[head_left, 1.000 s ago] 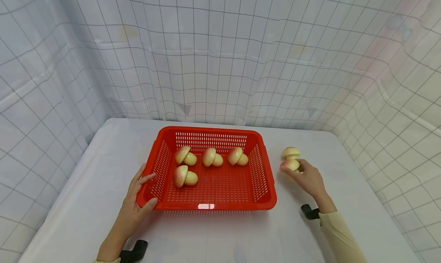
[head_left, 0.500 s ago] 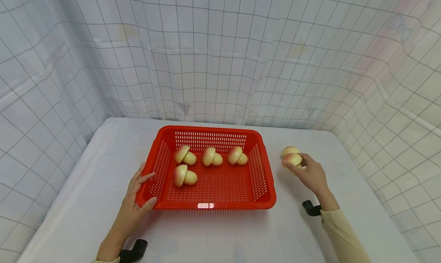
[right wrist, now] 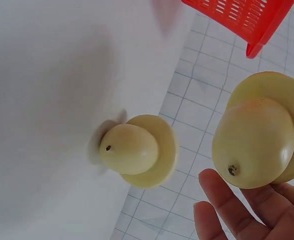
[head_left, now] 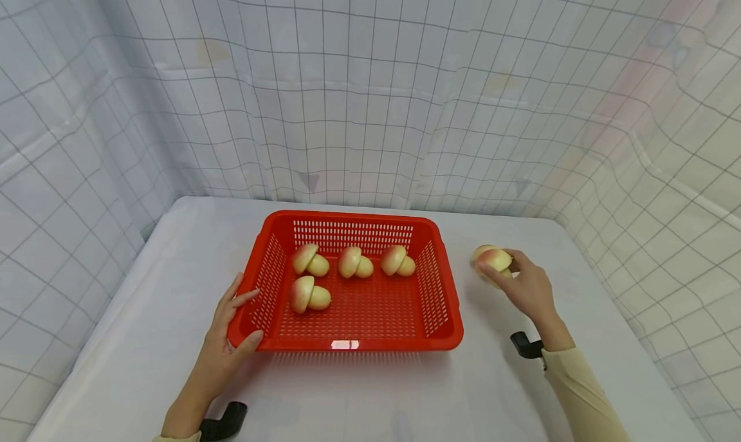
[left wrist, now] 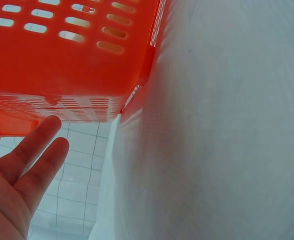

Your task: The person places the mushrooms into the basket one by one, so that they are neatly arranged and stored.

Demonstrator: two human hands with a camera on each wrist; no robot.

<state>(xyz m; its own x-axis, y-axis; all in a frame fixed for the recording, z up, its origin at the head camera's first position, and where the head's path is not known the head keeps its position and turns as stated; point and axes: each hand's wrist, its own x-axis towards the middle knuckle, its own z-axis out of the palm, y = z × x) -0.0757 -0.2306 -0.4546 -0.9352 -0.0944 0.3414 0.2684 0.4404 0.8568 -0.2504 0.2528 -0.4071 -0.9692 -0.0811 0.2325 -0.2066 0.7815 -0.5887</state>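
Observation:
My right hand [head_left: 534,291] pinches a mushroom [head_left: 496,259] with a pink-and-cream cap and a fat pale stem, above the right part of the table. In the right wrist view this mushroom [right wrist: 257,142] is off the table, stem towards the camera. A second, similar mushroom [right wrist: 131,150] lies on the white cloth; in the head view the held one mostly covers it. My left hand [head_left: 219,349] rests on the left side of a red plastic basket [head_left: 347,344], thumb at the front corner, fingers spread. Two straight fingers [left wrist: 44,167] show beneath the basket's rim in the left wrist view.
Inside the basket lie several like mushrooms, three along the back and one mushroom [head_left: 309,294] at front left. White cloth [head_left: 370,397] covers the table. Checked white curtains [head_left: 359,107] hang behind it and at both sides.
My right hand has raised the mushroom slightly and moved it up and to the right in the head view, over the second mushroom. The left hand and basket have hardly moved.

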